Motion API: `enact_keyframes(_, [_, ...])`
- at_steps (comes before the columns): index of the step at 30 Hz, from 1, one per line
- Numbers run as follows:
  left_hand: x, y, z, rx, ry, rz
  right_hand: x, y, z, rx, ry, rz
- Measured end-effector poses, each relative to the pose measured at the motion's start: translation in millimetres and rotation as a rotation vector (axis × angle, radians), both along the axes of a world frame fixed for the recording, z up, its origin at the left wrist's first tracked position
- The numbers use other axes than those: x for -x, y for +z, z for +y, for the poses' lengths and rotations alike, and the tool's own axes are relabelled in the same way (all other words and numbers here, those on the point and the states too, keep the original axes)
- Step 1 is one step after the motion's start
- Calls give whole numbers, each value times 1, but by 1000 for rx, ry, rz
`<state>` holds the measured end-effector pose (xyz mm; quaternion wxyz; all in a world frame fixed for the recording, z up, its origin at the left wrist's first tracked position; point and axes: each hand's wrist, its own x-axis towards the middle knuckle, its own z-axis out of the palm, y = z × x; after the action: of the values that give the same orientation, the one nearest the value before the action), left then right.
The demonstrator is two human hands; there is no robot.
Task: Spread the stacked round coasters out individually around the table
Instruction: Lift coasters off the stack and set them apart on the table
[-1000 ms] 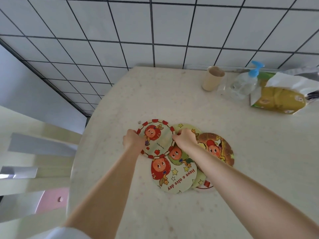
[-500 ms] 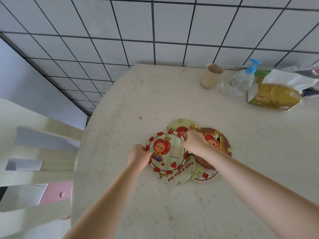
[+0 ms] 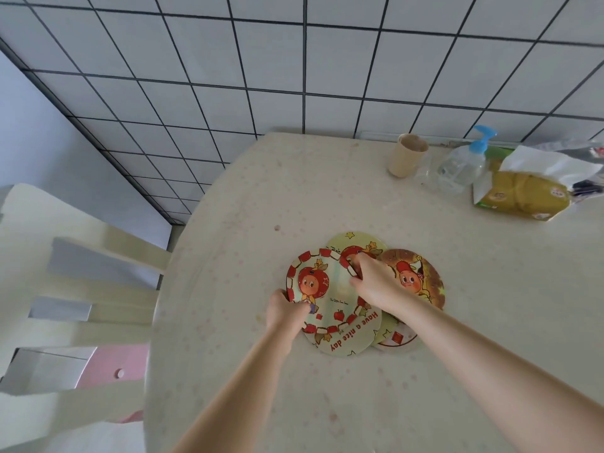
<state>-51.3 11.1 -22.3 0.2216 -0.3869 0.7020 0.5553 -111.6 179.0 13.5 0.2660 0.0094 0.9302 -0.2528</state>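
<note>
Several round cartoon coasters lie overlapped on the cream table [image 3: 294, 178]. On top is the red-checked-rim coaster [image 3: 327, 289]. My left hand [image 3: 286, 310] grips its lower left edge, and my right hand [image 3: 372, 282] pinches its upper right edge. Under it lies a yellow-green coaster reading "Have a nice day" [image 3: 356, 335]. Another yellow-green coaster [image 3: 354, 241] shows behind, a brown coaster [image 3: 421, 276] lies to the right, and a white-rimmed coaster [image 3: 397, 338] peeks out below.
A beige cup [image 3: 407, 155], a clear pump bottle with a blue top [image 3: 464, 165] and a yellow tissue pack [image 3: 519, 194] stand at the table's back right. A cream chair [image 3: 81, 256] sits at the left edge. A tiled wall rises behind.
Both hands have moved the red-checked-rim coaster from the pile's upper left down onto the "Have a nice day" coaster. The view has shifted slightly.
</note>
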Motion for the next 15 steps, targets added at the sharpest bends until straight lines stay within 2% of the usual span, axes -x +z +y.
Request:
enact_keyframes(5, [0, 7, -23, -150, -26, 85, 8, 7, -10, 87, -57, -19])
enact_keyframes(9, [25, 18, -71, -10, -88, 141, 14, 10, -36, 276, -236, -122])
enact_keyframes(11, [42, 25, -95, 87, -148, 157, 13, 8, -57, 373, -320, -233])
enact_keyframes(15, [53, 31, -135, 204, -300, 98, -2, -5, -95, 461, -379, -423])
